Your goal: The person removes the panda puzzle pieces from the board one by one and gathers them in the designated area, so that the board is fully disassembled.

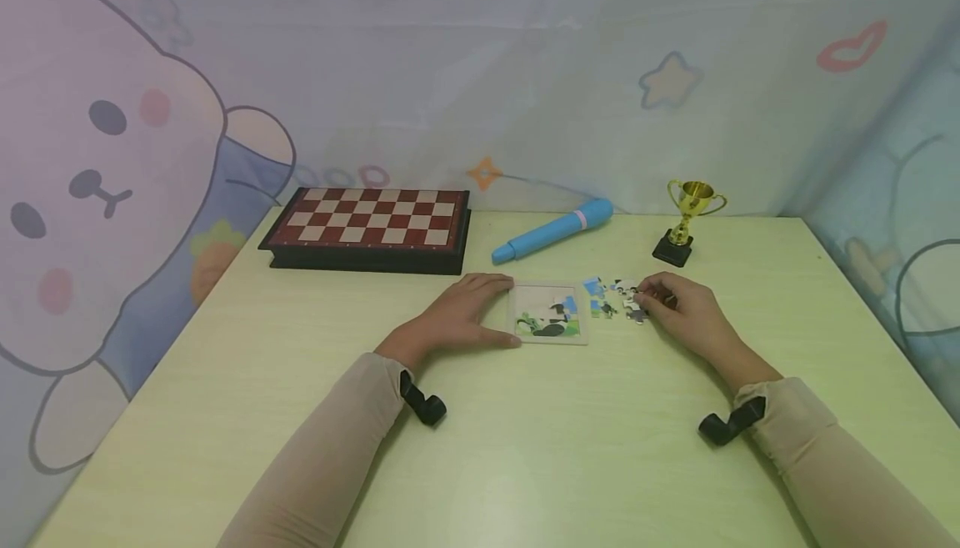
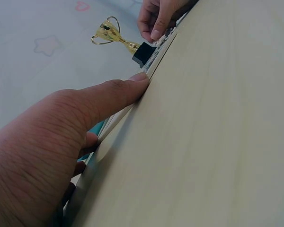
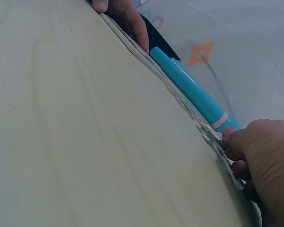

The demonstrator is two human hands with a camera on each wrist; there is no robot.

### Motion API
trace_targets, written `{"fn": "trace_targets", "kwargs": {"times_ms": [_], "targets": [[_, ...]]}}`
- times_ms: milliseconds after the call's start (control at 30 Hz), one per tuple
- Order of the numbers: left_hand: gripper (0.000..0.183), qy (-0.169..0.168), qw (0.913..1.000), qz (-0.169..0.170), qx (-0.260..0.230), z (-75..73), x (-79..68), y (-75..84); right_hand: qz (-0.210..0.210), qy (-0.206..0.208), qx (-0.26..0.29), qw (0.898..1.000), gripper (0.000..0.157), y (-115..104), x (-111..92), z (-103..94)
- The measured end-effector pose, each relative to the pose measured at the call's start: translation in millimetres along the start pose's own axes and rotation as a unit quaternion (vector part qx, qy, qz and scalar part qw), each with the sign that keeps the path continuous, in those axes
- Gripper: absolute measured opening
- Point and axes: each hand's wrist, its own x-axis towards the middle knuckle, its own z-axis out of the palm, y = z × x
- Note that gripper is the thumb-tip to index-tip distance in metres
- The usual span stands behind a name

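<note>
A small square jigsaw tray (image 1: pixel 551 342) with a pale rim lies flat on the table, partly filled with a panda picture. My left hand (image 1: pixel 465 314) holds it by the left side, thumb at the near corner and fingers at the far one. Several loose jigsaw pieces (image 1: pixel 595 287) lie just right of the tray. At the right end of these, my right hand (image 1: pixel 686 314) pinches a jigsaw piece between thumb and forefinger; the fingers mostly hide that piece. In the right wrist view, the right hand (image 3: pixel 270 161) is low over the pieces.
Behind the tray lies a blue toy microphone (image 1: pixel 551 233). A folded chessboard box (image 1: pixel 367 227) stands at the back left, and a gold trophy cup (image 1: pixel 681 227) on a black base at the back right. A printed cloth (image 1: pixel 487 72) hangs behind the table.
</note>
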Motion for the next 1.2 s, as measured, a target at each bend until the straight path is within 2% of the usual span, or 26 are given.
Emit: {"fn": "trace_targets", "kwargs": {"times_ms": [267,433,700,1000,1200], "targets": [[0.097,-0.001,1.0000,-0.002,-0.008,-0.6,0.3,2.4,-0.015,0.023,0.012,1.000,0.015,-0.9,-1.4,-2.1],[0.098,0.000,1.0000,0.003,-0.009,0.8,0.8,2.1,-0.068,0.049,0.020,0.996,0.014,-1.4,-2.5,-2.9],[0.098,0.000,1.0000,0.006,-0.006,1.3,1.5,2.6,-0.145,0.030,0.046,0.988,0.021,-3.7,-0.2,2.3],[0.097,0.000,1.0000,0.004,-0.004,-0.4,-0.2,3.3,-0.216,0.033,0.039,0.975,0.021,-18.6,13.6,22.0],[0.096,0.003,1.0000,0.004,-0.001,-1.9,-1.6,3.6,-0.231,0.035,0.016,0.972,0.018,-36.4,24.8,38.2]]}}
